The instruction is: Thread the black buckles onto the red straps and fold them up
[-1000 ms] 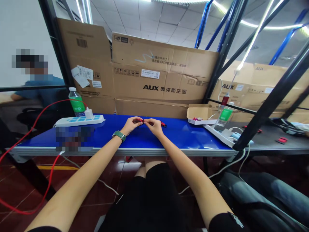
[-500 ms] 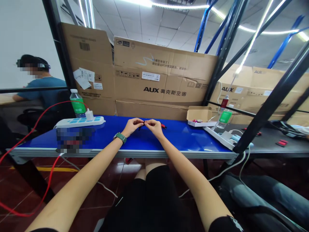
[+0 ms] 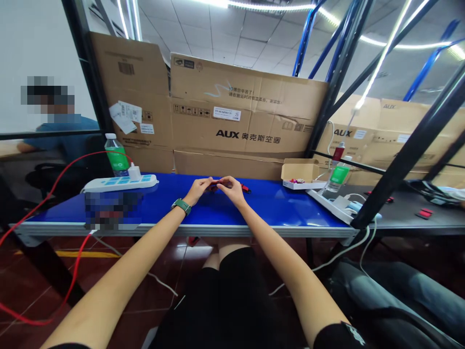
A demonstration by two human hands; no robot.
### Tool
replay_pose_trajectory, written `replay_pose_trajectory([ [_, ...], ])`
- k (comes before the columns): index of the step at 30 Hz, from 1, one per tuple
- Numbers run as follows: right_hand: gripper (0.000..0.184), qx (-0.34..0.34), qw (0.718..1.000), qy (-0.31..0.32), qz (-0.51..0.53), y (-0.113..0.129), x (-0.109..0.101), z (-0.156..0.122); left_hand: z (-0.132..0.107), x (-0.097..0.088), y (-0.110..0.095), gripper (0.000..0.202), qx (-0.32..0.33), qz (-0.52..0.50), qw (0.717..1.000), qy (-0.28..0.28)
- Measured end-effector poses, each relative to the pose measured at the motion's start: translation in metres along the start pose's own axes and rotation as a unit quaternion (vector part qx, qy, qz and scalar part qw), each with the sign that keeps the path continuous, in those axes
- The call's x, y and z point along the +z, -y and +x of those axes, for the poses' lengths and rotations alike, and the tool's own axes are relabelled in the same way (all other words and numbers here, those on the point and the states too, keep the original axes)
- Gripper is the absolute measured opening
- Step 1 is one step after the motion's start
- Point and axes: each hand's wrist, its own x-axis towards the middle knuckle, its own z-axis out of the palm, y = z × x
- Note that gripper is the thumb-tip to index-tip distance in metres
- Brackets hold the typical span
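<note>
**Co-worker** (image 3: 54, 128): blue shirt, seated beyond a glass pane, well apart from the worktop.

**Red cable** (image 3: 54, 191): looped, running up toward the power strip.

**Water bottle** (image 3: 116, 157): green label, upright behind the strip.

**White power strip** (image 3: 119, 183): blue switches, white charger (image 3: 134, 171) plugged in, lying on the blue worktop (image 3: 276, 206).

**Blurred patch** (image 3: 112, 209): on the worktop's near edge; contents cannot be told.

**Left hand** (image 3: 196, 190): green-strapped watch (image 3: 181, 206) on the wrist. Grip closed, fingertips pinching the small red piece (image 3: 214, 184), too small to identify, held just above the worktop near its middle.

**Right hand** (image 3: 232, 189): grip closed on the same piece from the other side, its fingers close beside those of the left. Both hands are occupied with this one fine hold.

**Red-and-black piece** (image 3: 246, 188): lying on the worktop just right of the right hand, untouched.

**Small cardboard box** (image 3: 298, 172): lid open, small coloured items inside.

**Second bottle** (image 3: 337, 177): green label, upright behind a second white power strip (image 3: 327, 206).

**Grey worktop** (image 3: 399, 218): further right, with red pieces (image 3: 425, 212) on it.
</note>
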Motion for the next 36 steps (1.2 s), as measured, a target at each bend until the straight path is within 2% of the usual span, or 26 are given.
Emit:
replay_pose_trajectory([
  [4, 0.048, 0.030, 0.999, -0.021, 0.030, -0.009, -0.006, 0.005, 0.001, 0.000, 0.000, 0.065, -0.020, -0.026, 0.999, 0.028],
  [8, 0.050, 0.065, 0.995, -0.019, 0.068, -0.011, -0.007, 0.005, 0.001, 0.001, 0.001, 0.052, 0.040, 0.057, 0.997, 0.018],
  [12, 0.051, 0.088, 0.989, 0.013, 0.120, -0.009, -0.005, 0.003, -0.001, 0.003, 0.000, 0.038, 0.091, 0.119, 0.989, -0.008],
  [16, 0.052, 0.117, 0.985, 0.039, 0.119, -0.007, -0.005, 0.001, -0.004, 0.003, -0.005, 0.022, 0.142, 0.232, 0.962, -0.027],
  [20, 0.052, 0.124, 0.981, 0.058, 0.136, -0.006, -0.005, 0.000, -0.006, 0.004, -0.009, 0.011, 0.189, 0.307, 0.933, -0.011],
  [25, 0.050, 0.160, 0.967, 0.048, 0.192, -0.009, -0.003, 0.002, -0.007, 0.008, -0.011, 0.013, 0.232, 0.358, 0.904, 0.007],
  [31, 0.046, 0.179, 0.959, 0.010, 0.220, -0.011, -0.002, 0.004, -0.009, 0.012, -0.016, 0.015, 0.237, 0.403, 0.884, 0.003],
  [33, 0.048, 0.187, 0.957, 0.025, 0.222, -0.010, -0.003, 0.003, -0.010, 0.012, -0.017, 0.014, 0.237, 0.418, 0.877, 0.012],
  [36, 0.047, 0.213, 0.947, 0.098, 0.218, -0.007, -0.005, 0.000, -0.010, 0.010, -0.017, 0.015, 0.238, 0.426, 0.873, 0.016],
])
